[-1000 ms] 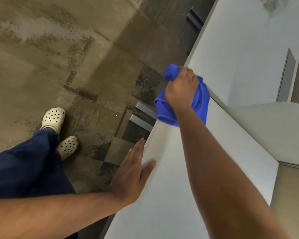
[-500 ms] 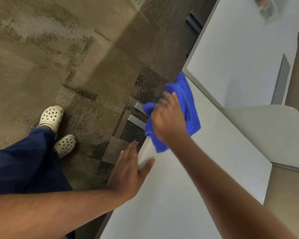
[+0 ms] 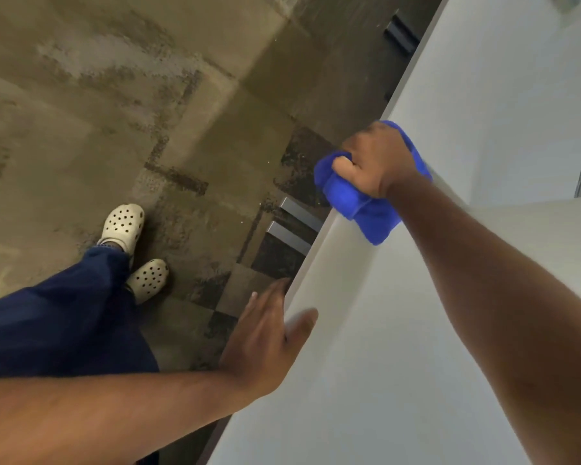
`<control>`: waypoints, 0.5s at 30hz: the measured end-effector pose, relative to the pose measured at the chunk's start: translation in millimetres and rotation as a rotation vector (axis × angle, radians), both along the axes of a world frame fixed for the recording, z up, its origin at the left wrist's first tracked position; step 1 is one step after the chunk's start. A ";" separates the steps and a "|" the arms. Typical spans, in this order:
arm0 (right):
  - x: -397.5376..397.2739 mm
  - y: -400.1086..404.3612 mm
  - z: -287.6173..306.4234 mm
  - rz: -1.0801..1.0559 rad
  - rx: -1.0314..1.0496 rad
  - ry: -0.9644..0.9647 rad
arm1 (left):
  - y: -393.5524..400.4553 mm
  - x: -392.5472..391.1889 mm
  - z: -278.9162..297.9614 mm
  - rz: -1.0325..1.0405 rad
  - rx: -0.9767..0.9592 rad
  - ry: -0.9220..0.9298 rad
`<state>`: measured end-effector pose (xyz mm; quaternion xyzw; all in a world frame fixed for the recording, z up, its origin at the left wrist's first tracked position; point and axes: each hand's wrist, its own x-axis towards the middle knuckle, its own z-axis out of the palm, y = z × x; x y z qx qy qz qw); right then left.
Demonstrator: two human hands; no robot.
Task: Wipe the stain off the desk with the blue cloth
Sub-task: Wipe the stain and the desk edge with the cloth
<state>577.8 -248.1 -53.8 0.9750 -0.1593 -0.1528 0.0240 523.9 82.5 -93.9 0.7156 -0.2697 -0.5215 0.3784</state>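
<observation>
My right hand [image 3: 376, 159] is closed around a bunched blue cloth [image 3: 359, 203] and presses it onto the white desk [image 3: 383, 347] near the far end of its left edge. Part of the cloth hangs just past that edge. My left hand [image 3: 265, 337] rests flat against the desk's left edge nearer to me, fingers spread, thumb on the top surface, holding nothing. No stain shows on the visible desk surface; whatever lies under the cloth is hidden.
A second white desk [image 3: 503, 95] adjoins beyond the cloth. Metal drawer handles [image 3: 292, 226] show below the desk edge. Left of the desk is patterned carpet [image 3: 114, 112], with my legs in dark blue trousers and white clogs [image 3: 125, 226].
My right hand swept the cloth back toward me along the desk edge, then out again away from me. My left hand has stayed on the edge.
</observation>
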 end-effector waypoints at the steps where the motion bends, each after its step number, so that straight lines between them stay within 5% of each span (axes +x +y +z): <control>1: -0.6 5.6 0.0 -0.032 0.008 -0.018 | 0.4 0.6 0.9 0.002 -0.008 -0.006; 9: -44.1 95.6 2.5 0.088 0.119 0.049 | 0.4 -1.2 7.3 0.059 0.029 -0.057; 15: -25.3 34.3 0.0 0.136 0.172 -0.018 | 0.5 -5.6 0.0 0.028 0.042 -0.031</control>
